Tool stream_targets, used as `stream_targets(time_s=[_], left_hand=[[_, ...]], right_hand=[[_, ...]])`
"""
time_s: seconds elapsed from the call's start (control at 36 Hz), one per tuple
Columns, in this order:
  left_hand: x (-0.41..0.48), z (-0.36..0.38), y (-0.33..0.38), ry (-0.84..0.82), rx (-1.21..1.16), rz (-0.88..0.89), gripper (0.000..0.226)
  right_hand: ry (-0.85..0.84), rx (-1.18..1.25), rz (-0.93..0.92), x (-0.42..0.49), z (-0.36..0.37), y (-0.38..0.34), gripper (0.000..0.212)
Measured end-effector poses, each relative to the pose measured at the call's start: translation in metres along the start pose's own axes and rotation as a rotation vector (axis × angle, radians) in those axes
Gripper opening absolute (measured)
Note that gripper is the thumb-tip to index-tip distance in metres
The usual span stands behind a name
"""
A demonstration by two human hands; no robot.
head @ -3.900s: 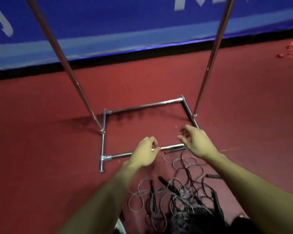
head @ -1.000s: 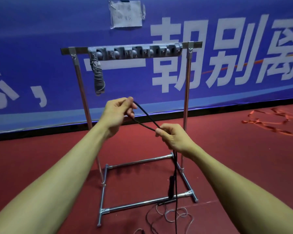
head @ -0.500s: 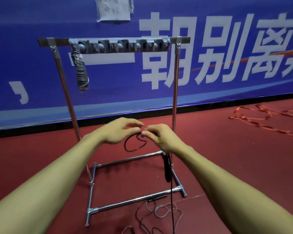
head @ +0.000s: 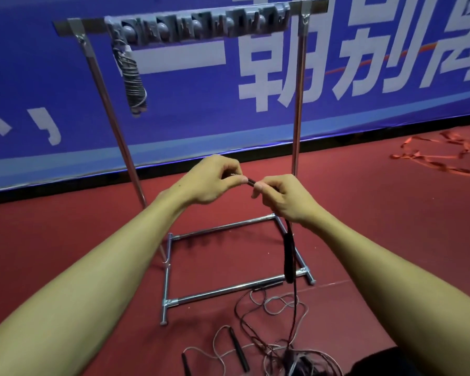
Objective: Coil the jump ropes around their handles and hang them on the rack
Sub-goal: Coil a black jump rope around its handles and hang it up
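Observation:
My left hand point(head: 210, 180) and my right hand point(head: 284, 198) meet at chest height in front of the metal rack point(head: 297, 104). Both pinch a black jump rope point(head: 251, 182) between their fingertips. Below my right hand one black handle point(head: 288, 257) of that rope dangles, and its cord runs down to the floor. A coiled grey rope point(head: 132, 80) hangs from the left end of the grey hook bar point(head: 201, 23) on top of the rack. More ropes lie tangled in a pile point(head: 285, 351) on the floor in front of the rack's base.
The rack's base frame point(head: 223, 291) stands on red flooring. A blue banner point(head: 364, 63) with white characters covers the wall behind. Red ribbon point(head: 440, 156) lies on the floor at the far right. Loose black handles point(head: 239, 348) lie beside the pile.
I have stood up from the rope pile with a black rope. The small loop that hung between my hands is drawn in, and my fingertips now meet on the cord.

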State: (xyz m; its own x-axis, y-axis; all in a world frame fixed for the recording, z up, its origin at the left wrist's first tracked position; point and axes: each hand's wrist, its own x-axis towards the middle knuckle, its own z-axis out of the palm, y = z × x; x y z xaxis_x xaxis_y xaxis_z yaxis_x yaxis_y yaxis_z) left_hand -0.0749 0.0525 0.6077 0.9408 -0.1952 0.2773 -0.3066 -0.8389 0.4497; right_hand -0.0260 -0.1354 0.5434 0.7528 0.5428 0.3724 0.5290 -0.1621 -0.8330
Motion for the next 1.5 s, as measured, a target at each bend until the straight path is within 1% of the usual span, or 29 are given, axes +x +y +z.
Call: stream_targets(time_s=[0.06, 0.11, 0.17, 0.22, 0.28, 0.31, 0.42, 0.44, 0.47, 0.53, 0.58, 0.64, 0.67, 0.69, 0.72, 0.75, 0.81, 0.83, 0.89, 1.0, 1.08, 1.14, 1.19, 1.28, 1.31, 1.39, 1.42, 1.47, 1.5], left_hand=[[0.001, -0.002, -0.005, 0.124, -0.081, 0.012, 0.021], [0.003, -0.005, -0.008, 0.221, -0.178, -0.025, 0.022], [0.003, -0.01, -0.011, 0.247, -0.247, -0.095, 0.027], [0.002, -0.018, -0.018, 0.233, -0.29, -0.137, 0.032], [-0.001, -0.027, -0.029, 0.229, -0.253, -0.154, 0.029], [-0.002, -0.031, -0.036, 0.254, -0.222, -0.169, 0.026], [-0.011, -0.038, -0.071, 0.496, -0.147, -0.276, 0.022], [-0.013, -0.035, -0.079, 0.496, -0.131, -0.314, 0.022], [-0.016, -0.03, -0.087, 0.452, -0.107, -0.341, 0.021], [-0.018, -0.014, -0.102, 0.308, -0.038, -0.351, 0.017], [-0.019, 0.004, -0.109, 0.13, 0.047, -0.322, 0.007], [-0.018, 0.022, -0.107, -0.009, 0.089, -0.271, 0.032], [-0.016, 0.03, -0.102, -0.037, 0.044, -0.228, 0.043], [-0.014, 0.038, -0.094, -0.062, -0.035, -0.176, 0.049], [-0.012, 0.044, -0.083, -0.096, -0.13, -0.121, 0.049], [-0.009, 0.052, -0.074, -0.136, -0.215, -0.072, 0.044], [-0.003, 0.063, -0.061, -0.176, -0.304, -0.029, 0.026], [-0.001, 0.067, -0.059, -0.173, -0.343, -0.037, 0.025], [0.0, 0.074, -0.062, -0.157, -0.46, -0.072, 0.032], [-0.001, 0.09, -0.077, -0.006, -0.653, -0.183, 0.034], [0.002, 0.101, -0.091, 0.152, -0.57, -0.139, 0.026], [0.004, 0.107, -0.099, 0.21, -0.518, -0.111, 0.021], [0.006, 0.114, -0.107, 0.265, -0.501, -0.115, 0.024], [0.005, 0.122, -0.126, 0.399, -0.682, -0.224, 0.028], [0.003, 0.123, -0.133, 0.438, -0.739, -0.235, 0.028], [-0.004, 0.117, -0.155, 0.569, -0.754, -0.246, 0.029], [-0.007, 0.114, -0.165, 0.656, -0.747, -0.271, 0.028], [-0.015, 0.105, -0.185, 0.909, -0.823, -0.387, 0.028], [-0.021, 0.102, -0.197, 1.015, -0.815, -0.454, 0.028]], right_hand=[[0.03, 0.109, 0.027, -0.004, 0.001, 0.007, 0.033], [0.055, 0.148, 0.039, -0.006, 0.003, 0.014, 0.035], [0.074, 0.132, 0.052, -0.009, 0.003, 0.024, 0.035], [0.085, 0.108, 0.07, -0.013, 0.002, 0.033, 0.035], [0.07, 0.125, 0.095, -0.018, 0.001, 0.039, 0.034], [0.051, 0.137, 0.111, -0.021, 0.002, 0.042, 0.034], [-0.003, 0.22, 0.216, -0.032, 0.005, 0.056, 0.032], [0.012, 0.248, 0.243, -0.033, 0.006, 0.061, 0.032], [0.04, 0.268, 0.265, -0.034, 0.008, 0.064, 0.033], [0.099, 0.262, 0.276, -0.031, 0.01, 0.065, 0.036], [0.107, 0.193, 0.23, -0.023, 0.012, 0.059, 0.041], [0.048, 0.112, 0.185, -0.014, 0.014, 0.05, 0.039], [0.007, 0.073, 0.165, -0.009, 0.015, 0.045, 0.038], [-0.033, 0.035, 0.139, -0.005, 0.017, 0.041, 0.038], [-0.067, -0.004, 0.111, 0.0, 0.018, 0.037, 0.038], [-0.095, -0.034, 0.087, 0.004, 0.019, 0.035, 0.037], [-0.125, -0.055, 0.063, 0.011, 0.02, 0.032, 0.035], [-0.128, -0.052, 0.062, 0.014, 0.019, 0.032, 0.033], [-0.124, -0.031, 0.074, 0.019, 0.017, 0.034, 0.03], [-0.137, -0.006, 0.081, 0.023, 0.017, 0.047, 0.027], [-0.137, 0.003, 0.13, 0.026, 0.026, 0.064, 0.032], [-0.138, 0.05, 0.189, 0.028, 0.033, 0.077, 0.032], [-0.139, 0.131, 0.244, 0.03, 0.039, 0.088, 0.032], [-0.147, 0.269, 0.319, 0.029, 0.044, 0.105, 0.033], [-0.146, 0.283, 0.337, 0.027, 0.045, 0.111, 0.034], [-0.115, 0.238, 0.365, 0.017, 0.043, 0.132, 0.036], [-0.104, 0.211, 0.368, 0.012, 0.042, 0.14, 0.036], [-0.093, 0.196, 0.387, 0.002, 0.038, 0.155, 0.035], [-0.08, 0.205, 0.407, -0.002, 0.037, 0.161, 0.034]])
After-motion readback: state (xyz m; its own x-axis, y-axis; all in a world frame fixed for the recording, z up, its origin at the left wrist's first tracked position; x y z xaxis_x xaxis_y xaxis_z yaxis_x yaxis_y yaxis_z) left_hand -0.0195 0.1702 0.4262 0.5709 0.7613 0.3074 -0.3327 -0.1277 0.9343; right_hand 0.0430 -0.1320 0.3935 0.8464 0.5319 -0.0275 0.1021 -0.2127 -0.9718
